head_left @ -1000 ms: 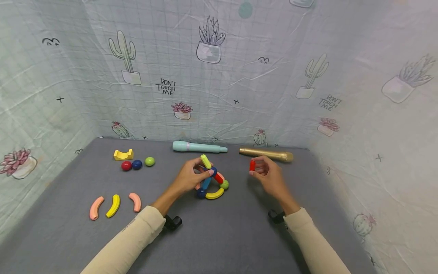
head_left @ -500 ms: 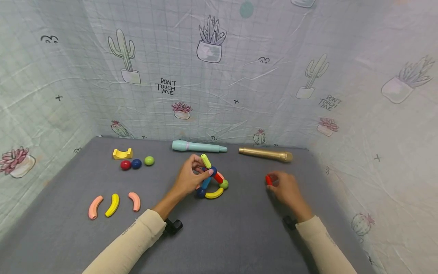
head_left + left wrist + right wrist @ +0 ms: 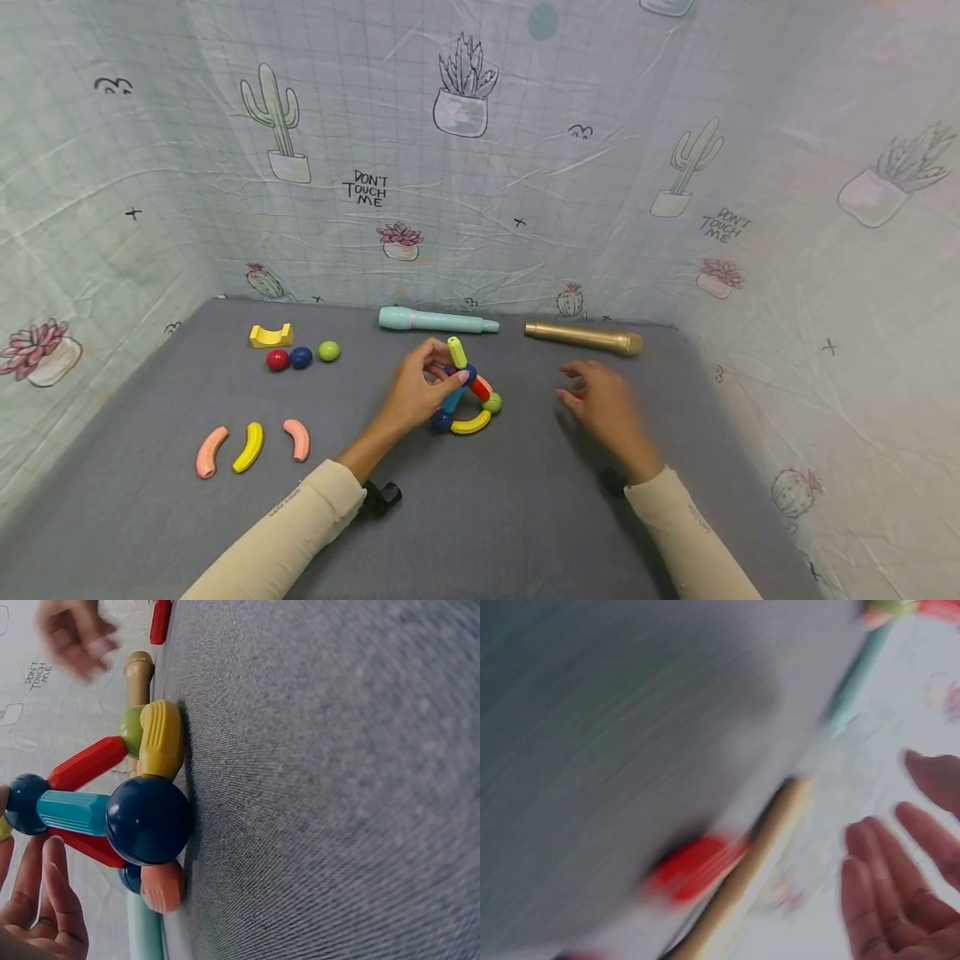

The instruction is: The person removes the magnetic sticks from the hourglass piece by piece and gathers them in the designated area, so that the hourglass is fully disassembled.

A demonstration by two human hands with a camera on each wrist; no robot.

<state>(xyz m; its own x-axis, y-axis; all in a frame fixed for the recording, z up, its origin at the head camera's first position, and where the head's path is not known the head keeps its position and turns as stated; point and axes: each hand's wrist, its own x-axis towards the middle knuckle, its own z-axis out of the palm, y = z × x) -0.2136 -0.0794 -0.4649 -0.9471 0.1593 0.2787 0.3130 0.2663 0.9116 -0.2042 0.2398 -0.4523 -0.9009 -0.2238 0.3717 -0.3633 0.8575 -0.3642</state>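
Note:
My left hand (image 3: 422, 390) pinches the upper dark blue ball (image 3: 469, 373) of a small frame of magnetic building sticks and balls. From that ball a yellow-green stick (image 3: 457, 352) points upward. Red sticks and a light blue stick (image 3: 73, 812) slope down to a base with a big dark blue ball (image 3: 150, 820), a green ball (image 3: 492, 402) and a curved yellow stick (image 3: 471, 423). My right hand (image 3: 602, 410) holds nothing, fingers spread apart. Below it a short red stick (image 3: 697, 868) lies on the grey table, blurred in the right wrist view and mostly hidden in the head view.
Back left stand a yellow cradle-shaped block (image 3: 271, 337) and red, blue and green balls (image 3: 328, 351). Curved pink and yellow sticks (image 3: 248, 447) lie at the left. A mint microphone-shaped thing (image 3: 438, 321) and a gold one (image 3: 583, 337) lie along the back.
My right hand moved right with the red stick, let go of it on the table, then came back leftward. The yellow-green stick now stands more upright in the left hand's frame.

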